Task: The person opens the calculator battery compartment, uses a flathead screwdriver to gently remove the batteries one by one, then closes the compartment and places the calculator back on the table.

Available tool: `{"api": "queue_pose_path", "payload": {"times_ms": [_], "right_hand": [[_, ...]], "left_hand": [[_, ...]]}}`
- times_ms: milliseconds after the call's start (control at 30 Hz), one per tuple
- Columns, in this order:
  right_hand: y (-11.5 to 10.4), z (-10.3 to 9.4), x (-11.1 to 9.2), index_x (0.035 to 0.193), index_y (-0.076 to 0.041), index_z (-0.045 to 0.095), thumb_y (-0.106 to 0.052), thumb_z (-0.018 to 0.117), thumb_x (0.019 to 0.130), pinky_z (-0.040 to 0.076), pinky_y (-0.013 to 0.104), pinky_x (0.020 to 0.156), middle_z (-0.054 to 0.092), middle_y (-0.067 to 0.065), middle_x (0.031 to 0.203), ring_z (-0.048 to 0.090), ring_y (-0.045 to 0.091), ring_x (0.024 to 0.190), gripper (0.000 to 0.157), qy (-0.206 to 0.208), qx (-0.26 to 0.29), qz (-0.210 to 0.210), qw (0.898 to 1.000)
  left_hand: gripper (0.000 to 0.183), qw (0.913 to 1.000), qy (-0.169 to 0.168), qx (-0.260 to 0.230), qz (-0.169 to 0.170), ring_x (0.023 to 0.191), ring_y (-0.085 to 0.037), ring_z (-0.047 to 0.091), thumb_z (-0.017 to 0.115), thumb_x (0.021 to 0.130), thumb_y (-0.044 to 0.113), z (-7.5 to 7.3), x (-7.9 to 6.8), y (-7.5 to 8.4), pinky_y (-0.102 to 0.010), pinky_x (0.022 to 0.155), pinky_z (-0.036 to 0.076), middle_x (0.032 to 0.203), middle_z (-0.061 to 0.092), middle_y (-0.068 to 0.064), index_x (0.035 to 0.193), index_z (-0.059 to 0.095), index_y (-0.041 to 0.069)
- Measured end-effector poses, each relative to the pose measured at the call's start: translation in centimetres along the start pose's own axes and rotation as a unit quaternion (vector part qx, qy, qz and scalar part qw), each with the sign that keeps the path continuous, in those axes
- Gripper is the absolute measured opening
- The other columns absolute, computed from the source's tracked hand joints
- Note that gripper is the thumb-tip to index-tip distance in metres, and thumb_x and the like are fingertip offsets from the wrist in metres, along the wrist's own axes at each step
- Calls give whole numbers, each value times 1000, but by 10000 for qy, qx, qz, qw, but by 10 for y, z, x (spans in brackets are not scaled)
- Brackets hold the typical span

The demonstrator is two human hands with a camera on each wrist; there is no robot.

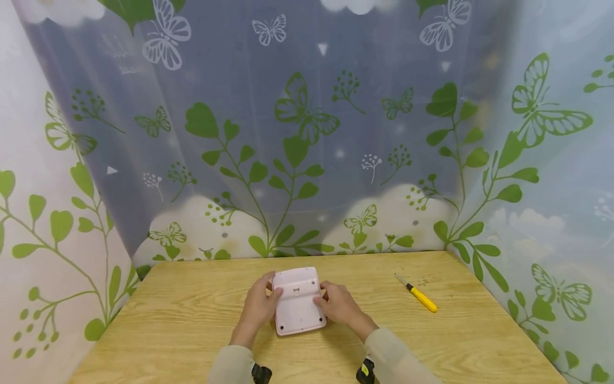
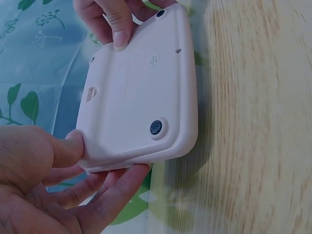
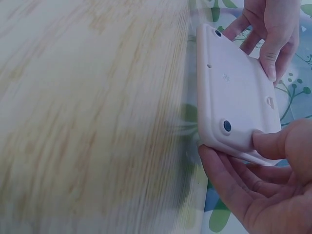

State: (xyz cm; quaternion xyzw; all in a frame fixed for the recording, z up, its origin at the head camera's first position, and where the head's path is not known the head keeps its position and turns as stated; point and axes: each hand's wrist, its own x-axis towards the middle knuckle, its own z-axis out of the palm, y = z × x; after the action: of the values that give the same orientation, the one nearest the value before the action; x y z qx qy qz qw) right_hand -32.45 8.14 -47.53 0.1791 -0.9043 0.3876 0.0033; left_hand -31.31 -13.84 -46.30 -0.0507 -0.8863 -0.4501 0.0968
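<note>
- Left grip (image 1: 259, 304): pinches left edge of pale-pink, rounded-rectangular plastic device (image 1: 299, 311).
- Right grip (image 1: 339, 304): pinches its right edge.
- Yellow-handled metal screwdriver (image 1: 423, 298): lies right, on wood-grain surface (image 1: 192, 304).

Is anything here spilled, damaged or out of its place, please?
The pale pink plastic device, held underside up, shows no clear damage. No spill shows. Only brownish specks on the light wooden table beside the yellow-handled screwdriver look odd: they break the grain, but are too small to identify.
</note>
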Motion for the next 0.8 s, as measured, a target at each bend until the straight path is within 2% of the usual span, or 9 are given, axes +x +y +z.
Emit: {"api": "queue_pose_path", "payload": {"times_ms": [233, 533, 800], "right_hand": [[0, 0, -1, 128, 8, 59, -16, 64, 102, 48, 22, 50, 65, 9, 81, 58, 12, 62, 36, -79, 16, 125, 9999], [-2, -3, -1, 123, 11, 60, -13, 65, 101, 48, 22, 45, 65, 10, 75, 58, 12, 53, 33, -190, 110, -27, 9998], [1, -1, -2, 123, 12, 60, -14, 64, 101, 47, 21, 45, 64, 7, 72, 56, 11, 52, 34, -241, 118, 4, 9996]], "left_hand": [[47, 10000, -16, -55, -2, 75, -18, 60, 63, 101, 8, 1, 0, -1, -25, 61, 53, 109, 62, -21, 146, 51, -3], [42, 9999, -35, 103, -23, 78, -19, 59, 63, 102, 11, 0, 0, 0, -27, 66, 52, 110, 63, -20, 142, 58, 1], [38, 9998, 39, 184, 67, 78, -18, 58, 64, 102, 12, 2, 0, -1, -27, 67, 51, 109, 65, -19, 138, 61, 1]]}}
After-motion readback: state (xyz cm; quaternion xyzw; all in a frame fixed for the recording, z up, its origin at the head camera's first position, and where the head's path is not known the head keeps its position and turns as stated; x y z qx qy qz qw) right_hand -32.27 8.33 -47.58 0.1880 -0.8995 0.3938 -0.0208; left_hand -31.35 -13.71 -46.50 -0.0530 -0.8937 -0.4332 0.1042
